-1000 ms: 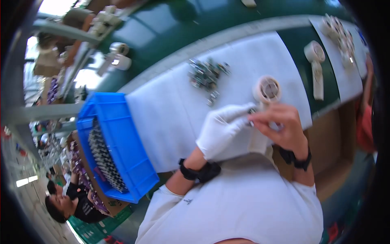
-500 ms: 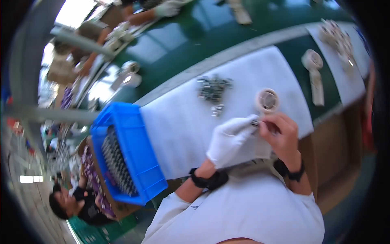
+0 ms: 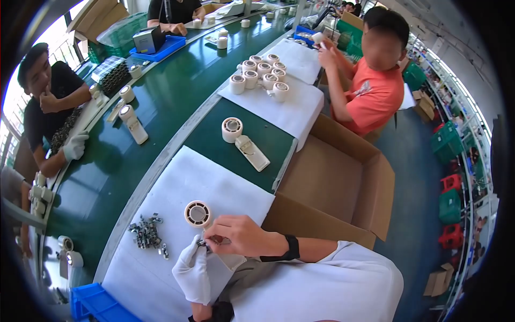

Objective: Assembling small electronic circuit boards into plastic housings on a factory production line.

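My left hand, in a white glove, is closed with its fingertips pinching a small dark metal part. My bare right hand meets it from the right, thumb and fingers pressed together at the same part. Just beyond my fingertips a cream round housing with a ring of slots, like a small handheld fan's head, rests on the white sheet. My hands hide whatever joins its lower side. Left of it lies a pile of small shiny metal parts, with a loose one at its near edge.
A similar cream device with a flat handle lies on the green table ahead. Several round units stand farther off. An open cardboard box sits to the right, a blue bin at lower left. Co-workers sit across and at the right.
My view has swung to the right, bringing the cardboard box and a co-worker in an orange shirt into sight. Both hands stay together at the small metal part.
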Tool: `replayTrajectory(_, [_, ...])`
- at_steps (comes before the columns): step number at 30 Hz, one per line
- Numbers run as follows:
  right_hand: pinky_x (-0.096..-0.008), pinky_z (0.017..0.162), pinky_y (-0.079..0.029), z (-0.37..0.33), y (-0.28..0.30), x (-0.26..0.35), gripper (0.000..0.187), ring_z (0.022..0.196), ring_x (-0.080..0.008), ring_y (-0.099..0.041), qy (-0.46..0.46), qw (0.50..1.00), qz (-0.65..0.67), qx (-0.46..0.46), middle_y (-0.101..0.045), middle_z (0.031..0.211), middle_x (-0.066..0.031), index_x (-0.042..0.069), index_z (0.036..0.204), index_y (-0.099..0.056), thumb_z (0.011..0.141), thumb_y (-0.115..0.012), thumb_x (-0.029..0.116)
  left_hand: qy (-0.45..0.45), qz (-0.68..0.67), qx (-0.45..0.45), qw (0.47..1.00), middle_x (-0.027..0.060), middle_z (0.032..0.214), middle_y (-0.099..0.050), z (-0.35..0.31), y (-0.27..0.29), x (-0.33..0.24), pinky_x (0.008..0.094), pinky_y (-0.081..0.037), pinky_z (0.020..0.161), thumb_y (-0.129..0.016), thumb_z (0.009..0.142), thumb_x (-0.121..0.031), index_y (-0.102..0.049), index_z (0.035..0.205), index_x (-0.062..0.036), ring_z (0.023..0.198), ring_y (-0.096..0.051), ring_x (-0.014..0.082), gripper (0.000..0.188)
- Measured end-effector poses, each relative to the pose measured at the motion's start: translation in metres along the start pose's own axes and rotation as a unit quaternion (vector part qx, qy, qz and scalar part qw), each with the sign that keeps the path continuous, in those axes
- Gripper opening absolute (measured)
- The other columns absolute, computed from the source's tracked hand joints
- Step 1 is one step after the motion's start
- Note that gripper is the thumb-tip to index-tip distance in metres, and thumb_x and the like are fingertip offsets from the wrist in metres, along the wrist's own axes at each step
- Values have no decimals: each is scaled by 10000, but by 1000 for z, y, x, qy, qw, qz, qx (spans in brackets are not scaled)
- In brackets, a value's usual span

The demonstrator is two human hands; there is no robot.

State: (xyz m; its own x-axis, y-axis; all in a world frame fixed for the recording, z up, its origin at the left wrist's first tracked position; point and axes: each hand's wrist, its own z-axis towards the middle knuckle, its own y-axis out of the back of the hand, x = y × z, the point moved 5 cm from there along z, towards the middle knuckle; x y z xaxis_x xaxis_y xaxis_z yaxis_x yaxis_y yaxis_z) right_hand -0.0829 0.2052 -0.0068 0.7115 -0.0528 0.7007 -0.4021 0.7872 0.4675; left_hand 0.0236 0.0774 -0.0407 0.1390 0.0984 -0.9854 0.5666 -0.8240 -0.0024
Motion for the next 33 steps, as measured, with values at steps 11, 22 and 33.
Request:
replayTrajectory(11, [-301, 576, -502, 7, -3, -1, 141, 637, -176, -600, -5, 999, -37, 14, -602, 727, -20, 66, 880, -641, 787, -746, 51, 13, -18, 4, 1000, 67, 1048, -693, 7, -2, -1, 256, -504, 864, -634, 925, 44, -673, 1193, 48, 934, -624, 102, 271])
replayTrajectory(22, [-283, 546, -491, 11, -7, -9, 201, 602, -160, -594, -18, 1000, 8, -9, -595, 711, -5, 84, 903, -651, 749, -764, 22, 39, 16, -35, 998, 94, 1080, -691, 8, 1, -3, 275, -506, 886, -631, 899, 77, -672, 1193, 49, 951, -644, 139, 298])
replayTrajectory(33, [-262, 519, -466, 39, 16, -38, 189, 590, -135, -578, -48, 999, 1, 21, -617, 752, -27, 70, 877, -669, 736, -771, -4, -11, 104, -15, 994, 96, 1070, -708, 45, -30, -33, 272, -519, 866, -670, 867, 64, -697, 1152, 31, 946, -658, 140, 288])
